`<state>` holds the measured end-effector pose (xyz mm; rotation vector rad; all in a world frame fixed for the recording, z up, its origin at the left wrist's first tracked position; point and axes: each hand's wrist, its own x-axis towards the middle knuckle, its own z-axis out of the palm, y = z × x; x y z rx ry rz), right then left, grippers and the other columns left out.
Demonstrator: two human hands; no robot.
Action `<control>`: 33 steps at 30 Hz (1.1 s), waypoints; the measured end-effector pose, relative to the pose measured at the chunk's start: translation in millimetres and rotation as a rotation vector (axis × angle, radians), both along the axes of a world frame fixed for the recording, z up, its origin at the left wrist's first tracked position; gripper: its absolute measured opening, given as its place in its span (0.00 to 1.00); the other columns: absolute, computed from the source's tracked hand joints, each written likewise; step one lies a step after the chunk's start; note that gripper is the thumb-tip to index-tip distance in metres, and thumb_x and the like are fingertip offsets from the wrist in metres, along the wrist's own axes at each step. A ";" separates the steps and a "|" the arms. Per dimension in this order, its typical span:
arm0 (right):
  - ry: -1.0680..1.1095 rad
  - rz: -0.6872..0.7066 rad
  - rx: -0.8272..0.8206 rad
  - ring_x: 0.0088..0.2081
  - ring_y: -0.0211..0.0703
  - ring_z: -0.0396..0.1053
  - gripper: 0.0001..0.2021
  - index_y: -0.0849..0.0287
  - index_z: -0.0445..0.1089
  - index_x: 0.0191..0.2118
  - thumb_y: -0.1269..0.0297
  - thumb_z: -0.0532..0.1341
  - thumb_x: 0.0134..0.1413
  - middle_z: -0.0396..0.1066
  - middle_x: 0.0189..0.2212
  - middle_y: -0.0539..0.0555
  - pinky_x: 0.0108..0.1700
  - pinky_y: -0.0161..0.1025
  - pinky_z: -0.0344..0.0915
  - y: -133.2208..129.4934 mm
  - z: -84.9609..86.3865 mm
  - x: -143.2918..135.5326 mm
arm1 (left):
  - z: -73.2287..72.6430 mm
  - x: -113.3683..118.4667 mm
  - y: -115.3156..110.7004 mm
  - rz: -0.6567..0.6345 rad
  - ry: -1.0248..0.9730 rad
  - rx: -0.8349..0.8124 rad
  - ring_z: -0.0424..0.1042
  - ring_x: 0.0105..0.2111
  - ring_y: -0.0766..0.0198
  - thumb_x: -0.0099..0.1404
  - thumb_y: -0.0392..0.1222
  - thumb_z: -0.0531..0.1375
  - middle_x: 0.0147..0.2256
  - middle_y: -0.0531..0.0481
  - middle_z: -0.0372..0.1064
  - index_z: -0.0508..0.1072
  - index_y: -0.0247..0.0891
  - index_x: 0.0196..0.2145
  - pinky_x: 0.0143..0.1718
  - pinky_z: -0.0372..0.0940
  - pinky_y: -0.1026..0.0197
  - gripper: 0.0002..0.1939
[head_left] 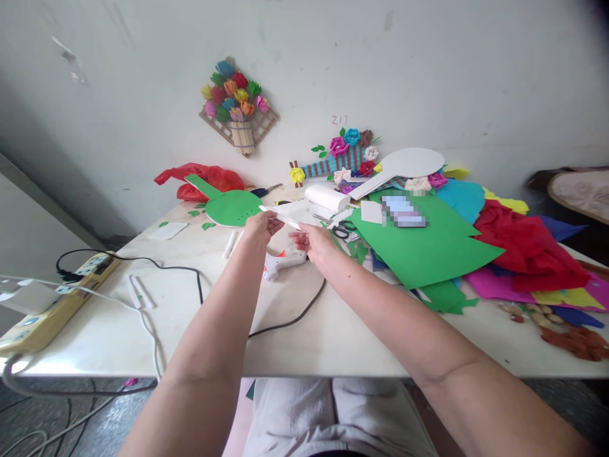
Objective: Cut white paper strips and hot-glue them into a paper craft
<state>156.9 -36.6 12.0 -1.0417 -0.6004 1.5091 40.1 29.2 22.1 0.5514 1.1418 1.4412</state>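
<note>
Pinching white paper (281, 217) in left hand (260, 227) and right hand (316, 242), above glue gun (286, 261) at six o'clock; probably needs even tension.

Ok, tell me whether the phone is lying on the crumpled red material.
No, the phone lies on green sheets, left of the crumpled red material.

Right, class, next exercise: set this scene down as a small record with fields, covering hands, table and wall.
Left hand: holds one end of a white strip
Right hand: holds the strip's other end
Below hands: white glue gun
Table, left: yellow power strip, green round cutout
Table, right: phone on green sheets; scissors nearby
Wall: colourful flower bouquet on a lattice
</note>
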 end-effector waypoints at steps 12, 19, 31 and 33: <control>0.051 -0.069 0.047 0.14 0.30 0.62 0.08 0.65 0.63 0.23 0.75 0.57 0.51 0.69 0.15 0.50 0.16 0.27 0.59 -4.6 -0.9 -2.1 | -2.7 3.7 0.5 0.050 -0.002 -0.041 0.71 0.22 0.64 0.50 0.22 0.56 0.19 0.48 0.66 0.69 0.30 0.31 0.27 0.70 0.63 0.10; 0.012 -0.055 0.016 0.15 0.32 0.64 0.10 0.65 0.63 0.23 0.73 0.55 0.54 0.68 0.14 0.51 0.17 0.27 0.61 -5.4 1.7 -4.6 | 3.1 5.3 -4.6 0.046 -0.045 -0.051 0.70 0.21 0.67 0.54 0.23 0.56 0.20 0.48 0.67 0.69 0.30 0.30 0.26 0.69 0.66 0.07; -0.036 -0.057 0.030 0.14 0.33 0.64 0.10 0.63 0.62 0.25 0.69 0.53 0.58 0.68 0.14 0.51 0.15 0.29 0.62 -1.7 -3.9 -6.4 | 0.2 8.3 -4.4 0.038 -0.041 -0.035 0.69 0.20 0.70 0.55 0.25 0.58 0.20 0.49 0.67 0.68 0.31 0.27 0.26 0.68 0.68 0.05; -0.055 -0.049 0.034 0.13 0.33 0.64 0.10 0.63 0.62 0.26 0.68 0.53 0.58 0.68 0.14 0.51 0.15 0.29 0.62 -2.2 -2.8 -6.0 | -0.7 9.6 -4.2 0.052 -0.032 -0.020 0.68 0.19 0.71 0.55 0.25 0.58 0.20 0.50 0.67 0.67 0.31 0.26 0.26 0.68 0.68 0.06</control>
